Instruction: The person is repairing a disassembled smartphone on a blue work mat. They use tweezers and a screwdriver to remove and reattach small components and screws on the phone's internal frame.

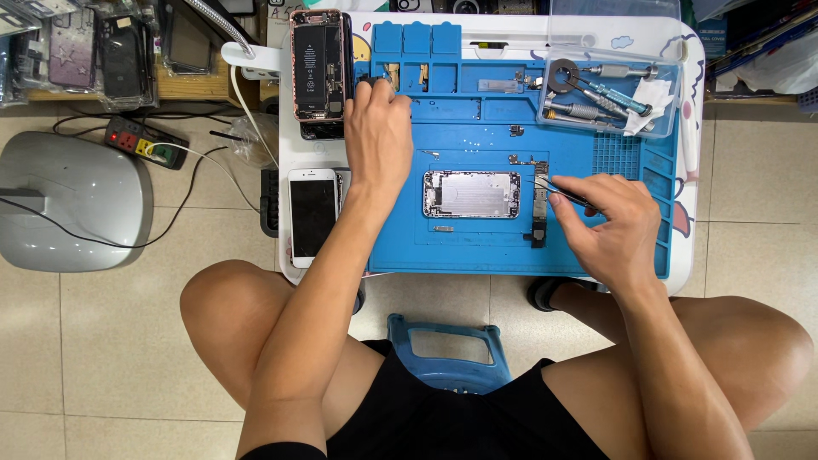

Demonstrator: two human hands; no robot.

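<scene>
Seen from above the blue repair mat [477, 247], the person wears black shorts [443, 417], the dark fabric covering the lap below the mat's near edge and ending high on the thighs. Both knees and forearms are bare, with no sleeves showing. The left hand [377, 128] and right hand [609, 226] are ungloved and carry no ring, watch or wristband. A dark sandal [545, 294] shows just under the mat's near right edge.

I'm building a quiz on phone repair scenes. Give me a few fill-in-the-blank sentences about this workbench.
1. The work mat is ____ in colour.
2. The right hand holds ____ over the circuit board.
3. The left hand reaches beside the opened phone, whose ____ is exposed.
4. The white phone lies screen ____.

Missing words: blue; tweezers; battery; up
</scene>
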